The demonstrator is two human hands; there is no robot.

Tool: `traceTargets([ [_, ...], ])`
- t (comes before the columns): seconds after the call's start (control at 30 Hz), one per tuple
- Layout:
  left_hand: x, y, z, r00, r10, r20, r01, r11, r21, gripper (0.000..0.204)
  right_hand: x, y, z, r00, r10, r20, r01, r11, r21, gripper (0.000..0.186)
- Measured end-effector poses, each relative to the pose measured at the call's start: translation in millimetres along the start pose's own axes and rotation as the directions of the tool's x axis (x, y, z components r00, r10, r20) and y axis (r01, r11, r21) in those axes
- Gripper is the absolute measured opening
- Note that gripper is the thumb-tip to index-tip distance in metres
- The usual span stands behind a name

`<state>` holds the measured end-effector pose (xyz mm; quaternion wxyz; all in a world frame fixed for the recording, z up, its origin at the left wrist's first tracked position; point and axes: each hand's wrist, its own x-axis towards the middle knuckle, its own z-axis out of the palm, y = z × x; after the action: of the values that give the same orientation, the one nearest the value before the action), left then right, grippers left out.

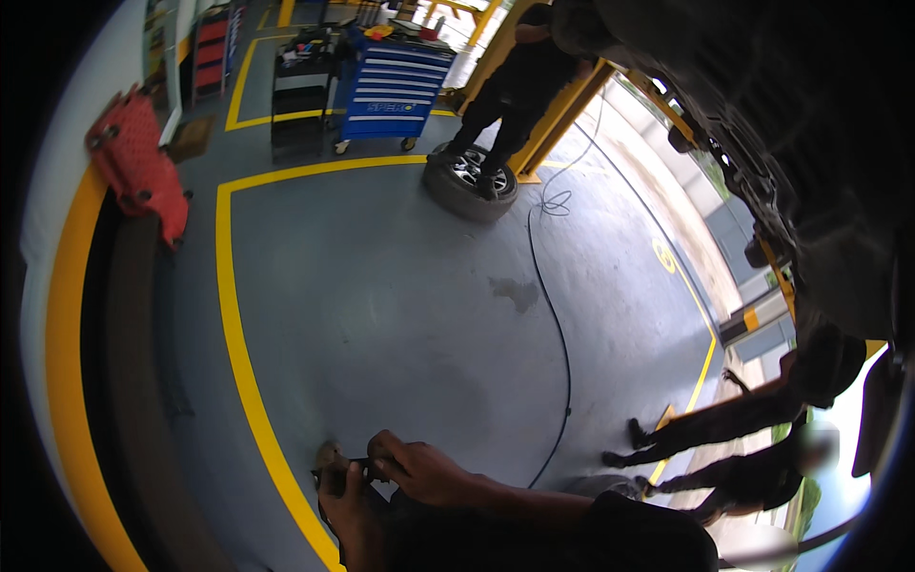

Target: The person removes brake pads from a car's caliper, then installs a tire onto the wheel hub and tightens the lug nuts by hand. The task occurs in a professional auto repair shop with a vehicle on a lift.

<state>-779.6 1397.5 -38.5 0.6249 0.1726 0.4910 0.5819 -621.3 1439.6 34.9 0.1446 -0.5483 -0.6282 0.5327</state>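
Grey painted concrete floor (pixel 381 305), marked with yellow bay lines, fills most of the view. A dark vehicle underbody (pixel 791 143) is raised overhead at the right. A blue wheeled tool cabinet (pixel 393 91) stands at the far end, a loose tyre on an alloy rim (pixel 471 181) lies flat on the floor near it, with a person standing on it. A red padded creeper board (pixel 141 162) is propped against the left wall. A thin black hose (pixel 558 334) is run across the floor.

Held low at the bottom edge: a small dark flat part (pixel 355 467), gripped between both hands. Left hand (pixel 348 510) is closed under it, right hand (pixel 419 467) pinched on its top edge; fingers narrow, on the part.

Step judged: part being handled or inspected off the vehicle. Type of part can't be told. Next move would need a firm two-handed grip kept.
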Motion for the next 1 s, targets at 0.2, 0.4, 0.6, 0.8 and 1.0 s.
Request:
traceTargets([
  [0.2, 84.0, 110.9, 28.2, 0.944, -0.155, 0.291, -0.001, 0.882, 0.472, 0.029, 43.5, -57.0, -38.6, 0.992, 0.106, -0.075, -0.115, 0.986, -0.117, 0.031],
  [0.4, 88.0, 93.2, 73.9, 0.705, -0.377, 0.601, -0.133, 0.762, 0.634, 0.024, 5.2, -8.1, -38.8, 0.868, 0.143, -0.475, -0.201, 0.977, -0.072, 0.034],
  [0.6, 45.5, 32.6, 109.4, 0.421, -0.512, 0.749, -0.553, 0.51, 0.659, 0.038, -123.5, 6.8, 16.4, 0.618, 0.338, -0.71, -0.226, 0.941, 0.251, 0.043],
  [0.8, -101.7, -24.1, 88.6, 0.188, -0.651, 0.736, -0.493, 0.585, 0.644, 0.047, -258.2, 59.3, 115.3, 0.29, 0.312, -0.905, -0.151, 0.948, 0.279, 0.041],
  [1.0, -295.2, -58.5, 40.7, 0.067, -0.74, 0.669, -0.371, 0.604, 0.706, 0.043, -463.7, 71.0, 226.7, 0.155, 0.218, -0.964, -0.24, 0.954, 0.177, 0.035],
])
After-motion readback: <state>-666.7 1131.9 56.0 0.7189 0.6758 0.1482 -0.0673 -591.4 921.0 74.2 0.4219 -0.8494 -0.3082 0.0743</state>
